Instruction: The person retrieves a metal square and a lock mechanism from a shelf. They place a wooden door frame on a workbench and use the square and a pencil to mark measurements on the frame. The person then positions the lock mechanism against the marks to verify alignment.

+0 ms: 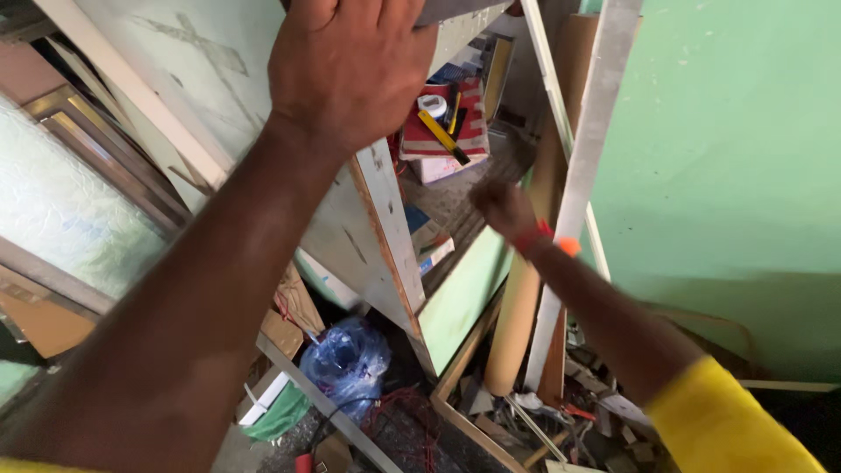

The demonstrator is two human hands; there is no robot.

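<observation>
Overhead, left hand (346,66) gripping one white board (372,219); right hand (501,208) blurred, grip unclear

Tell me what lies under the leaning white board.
Under the white board, held by the left hand, show a blue plastic bag, red wire and a green panel. The board covers whatever lies further back.

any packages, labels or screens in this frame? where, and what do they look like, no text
No screens or signs.
Red box: upper centre, beyond the left hand; flat, red and pale, with a tape roll and yellow cutter on top.
Small carton: centre, left of the blurred right hand; blue and white.
Blue bag: lower centre; crumpled clear-blue plastic.
</observation>
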